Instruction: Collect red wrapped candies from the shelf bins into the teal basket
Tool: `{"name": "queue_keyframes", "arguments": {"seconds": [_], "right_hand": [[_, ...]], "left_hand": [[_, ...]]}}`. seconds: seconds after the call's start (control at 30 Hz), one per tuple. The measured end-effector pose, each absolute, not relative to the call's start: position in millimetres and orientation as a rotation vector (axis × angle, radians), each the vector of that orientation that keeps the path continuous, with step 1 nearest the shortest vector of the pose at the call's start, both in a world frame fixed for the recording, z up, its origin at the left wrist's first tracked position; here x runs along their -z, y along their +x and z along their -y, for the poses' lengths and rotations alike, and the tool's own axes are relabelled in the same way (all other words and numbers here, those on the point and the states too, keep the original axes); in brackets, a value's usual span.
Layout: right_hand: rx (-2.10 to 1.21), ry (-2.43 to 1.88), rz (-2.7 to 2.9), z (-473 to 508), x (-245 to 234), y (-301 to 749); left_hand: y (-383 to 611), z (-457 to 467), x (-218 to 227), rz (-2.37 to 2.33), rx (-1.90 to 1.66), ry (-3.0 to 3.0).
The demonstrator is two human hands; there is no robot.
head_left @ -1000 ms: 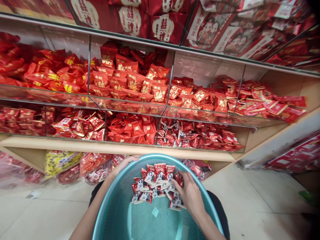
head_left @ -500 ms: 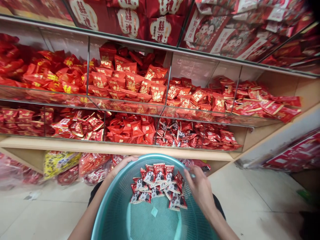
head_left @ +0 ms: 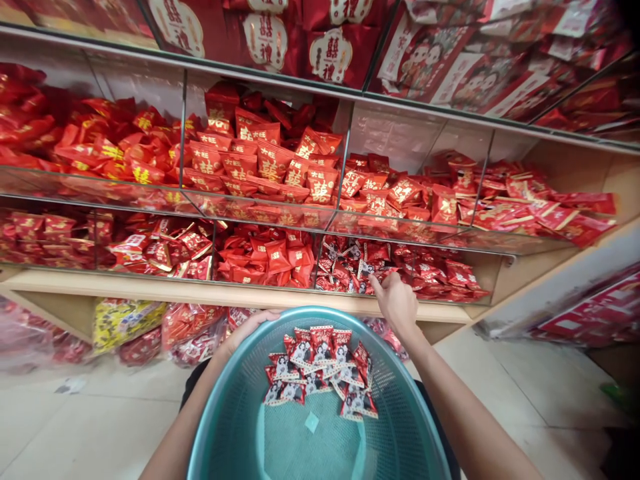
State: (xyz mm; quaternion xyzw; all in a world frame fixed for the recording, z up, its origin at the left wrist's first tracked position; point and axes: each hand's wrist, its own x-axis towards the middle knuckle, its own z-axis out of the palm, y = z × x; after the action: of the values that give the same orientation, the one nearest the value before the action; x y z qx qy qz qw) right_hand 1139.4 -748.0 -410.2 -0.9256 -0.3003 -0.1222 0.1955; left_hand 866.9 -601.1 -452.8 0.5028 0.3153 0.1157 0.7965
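Note:
My left hand (head_left: 255, 325) grips the upper left rim of a teal plastic basket (head_left: 220, 407), fingers over the edge. Inside lie several small candy packets (head_left: 315, 367), red with black-and-white couple pictures, bunched on the far side of the mesh bottom. My right hand (head_left: 397, 303) is off the basket, above its far right rim, at the front of the lowest shelf. Its thumb side points left, apart from the other fingers, which are bent and partly hidden; nothing shows in it. Just beyond is a bin of similar red and black-and-white packets (head_left: 350, 257).
Clear dividers and front panels split the shelves (head_left: 260, 293) into bins. Red candy packets (head_left: 273, 163) fill the middle row; larger red gift bags (head_left: 330, 57) stand above. Under the bottom board sit a yellow bag (head_left: 125, 323) and red bagged goods (head_left: 193, 327). Tiled floor (head_left: 500, 373) shows at right.
My right hand has let go of the basket's right rim and moved up and forward to the lowest shelf. My left hand stays on the rim, and the packets inside lie as before.

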Motion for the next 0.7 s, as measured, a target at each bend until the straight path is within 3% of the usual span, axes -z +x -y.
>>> {"name": "queue_keyframes", "arguments": {"seconds": [0.43,0.7], "right_hand": [[0.434,-2.357,0.819,759,407,1144],[0.414,-2.017,1.236,784,385,1111]], "left_hand": [[868,600,458,-0.615,-0.237,1.068],[872,604,449,-0.528,-0.225,1.018]]}}
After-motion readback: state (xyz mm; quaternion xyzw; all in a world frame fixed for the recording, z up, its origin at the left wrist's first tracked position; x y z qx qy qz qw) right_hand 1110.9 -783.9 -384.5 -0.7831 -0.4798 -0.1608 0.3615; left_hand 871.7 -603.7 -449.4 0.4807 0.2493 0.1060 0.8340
